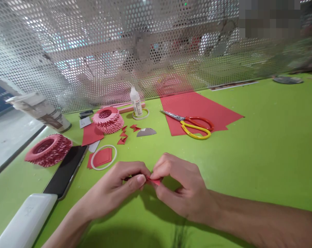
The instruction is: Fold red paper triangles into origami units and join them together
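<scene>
Between my hands is a small folded piece of red paper (155, 181). My left hand (124, 182) pinches its left end between thumb and forefinger. On the other side, the fingertips of my right hand (180, 186) are closed on the right end. Most of the piece is hidden by my fingers. Beyond my hands lie several small folded red paper pieces (122, 137) and a grey half-disc (146, 132). A white ring (116, 156) rests over a stack of small red paper rectangles (101, 157).
Scissors (189, 124) with red and yellow handles lie on large red paper (204, 106). Left are two pleated paper rings (108, 120), a phone (66, 170), a white case-like object (26, 220) and a cup (42, 112). A glue bottle (136, 101) stands before the perforated metal screen (93, 51).
</scene>
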